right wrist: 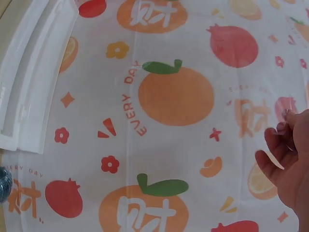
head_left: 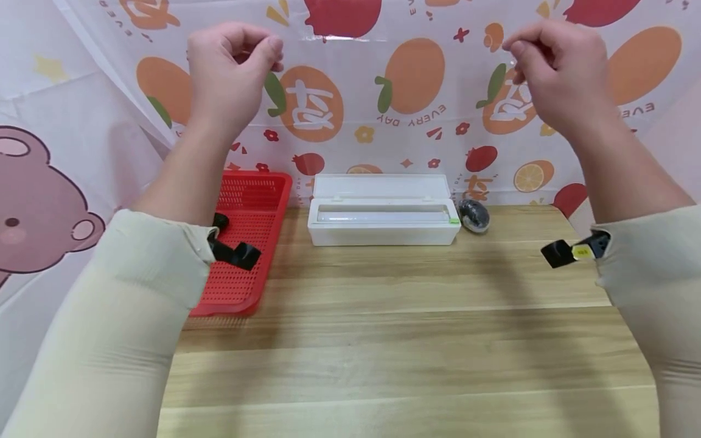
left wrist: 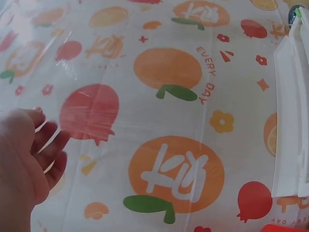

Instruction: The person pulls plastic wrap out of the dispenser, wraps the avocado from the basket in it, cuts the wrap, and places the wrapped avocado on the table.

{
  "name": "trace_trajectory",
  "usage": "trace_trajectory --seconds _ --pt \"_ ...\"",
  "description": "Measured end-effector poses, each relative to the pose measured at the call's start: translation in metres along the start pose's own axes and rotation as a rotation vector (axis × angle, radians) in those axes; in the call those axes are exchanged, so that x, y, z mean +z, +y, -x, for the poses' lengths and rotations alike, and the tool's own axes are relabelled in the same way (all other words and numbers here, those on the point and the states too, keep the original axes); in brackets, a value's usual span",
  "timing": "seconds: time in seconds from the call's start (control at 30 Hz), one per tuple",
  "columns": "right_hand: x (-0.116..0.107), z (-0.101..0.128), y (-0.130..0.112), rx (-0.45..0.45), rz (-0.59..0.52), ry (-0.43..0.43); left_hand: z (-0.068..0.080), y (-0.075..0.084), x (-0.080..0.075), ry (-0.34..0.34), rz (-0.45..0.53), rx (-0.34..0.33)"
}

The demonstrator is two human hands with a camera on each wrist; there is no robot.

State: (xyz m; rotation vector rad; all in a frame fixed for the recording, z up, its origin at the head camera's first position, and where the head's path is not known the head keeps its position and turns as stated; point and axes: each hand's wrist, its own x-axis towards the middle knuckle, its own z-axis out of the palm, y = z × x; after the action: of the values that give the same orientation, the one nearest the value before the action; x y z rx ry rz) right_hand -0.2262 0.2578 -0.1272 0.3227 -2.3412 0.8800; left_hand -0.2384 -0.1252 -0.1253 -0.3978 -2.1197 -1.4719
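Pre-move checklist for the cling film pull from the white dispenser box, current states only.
1. Left hand grip on the cling film sheet: ok, thumb and fingers pinch its upper edge.
2. Right hand grip on the sheet: ok, fingers pinch the other top corner.
3. Sheet spread between the hands: ok, it hangs wide with a few glare streaks.
4. Dispenser box lid: ok, open and standing up behind the roll.
5. Sheet cut free from the roll: cannot tell, the lower edge does not show.
6. Red basket and the foil-wrapped lump: ok, both lie beside the box, apart from the sheet's path.
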Motion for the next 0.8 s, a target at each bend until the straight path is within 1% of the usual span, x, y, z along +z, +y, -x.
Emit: trace_trajectory --seconds 0.17,0.23,0.3,0.33,0.43,0.47,0.53,0.57,0.6,0.63,0.7,0.77,0.8 --pt "-0.012 0.025 0.004 -0.014 -0.153 -0.077 0.017 -0.003 -0.012 -0.072 0.038 0.029" --pt "-0.014 0.039 0.005 -0.042 -0.224 -0.110 0.027 -0.005 -0.017 -0.099 0.052 0.045" --pt "-0.015 0.054 0.007 -0.061 -0.316 -0.157 0.038 -0.006 -0.022 -0.135 0.071 0.043" --pt "-0.015 0.062 0.008 -0.073 -0.346 -0.181 0.044 -0.007 -0.025 -0.156 0.106 0.043" --pt "-0.013 0.086 0.012 -0.089 -0.503 -0.294 0.064 -0.011 -0.033 -0.215 0.212 0.014" --pt "-0.012 0.094 0.014 -0.100 -0.555 -0.338 0.071 -0.013 -0.035 -0.238 0.244 0.016" --pt "-0.008 0.111 0.018 -0.125 -0.639 -0.431 0.085 -0.019 -0.039 -0.288 0.276 0.028" --pt "-0.007 0.120 0.020 -0.128 -0.661 -0.480 0.092 -0.022 -0.040 -0.315 0.266 0.038" --pt "-0.004 0.129 0.023 -0.136 -0.676 -0.526 0.100 -0.025 -0.041 -0.352 0.260 0.050" --pt "-0.002 0.137 0.024 -0.138 -0.664 -0.567 0.107 -0.030 -0.042 -0.402 0.273 0.071" --pt "0.004 0.153 0.029 -0.148 -0.621 -0.648 0.123 -0.038 -0.044 -0.504 0.248 0.092" --pt "0.011 0.169 0.034 -0.131 -0.579 -0.743 0.138 -0.047 -0.045 -0.632 0.245 0.073" --pt "0.016 0.177 0.038 -0.124 -0.591 -0.799 0.146 -0.052 -0.045 -0.700 0.241 0.050"
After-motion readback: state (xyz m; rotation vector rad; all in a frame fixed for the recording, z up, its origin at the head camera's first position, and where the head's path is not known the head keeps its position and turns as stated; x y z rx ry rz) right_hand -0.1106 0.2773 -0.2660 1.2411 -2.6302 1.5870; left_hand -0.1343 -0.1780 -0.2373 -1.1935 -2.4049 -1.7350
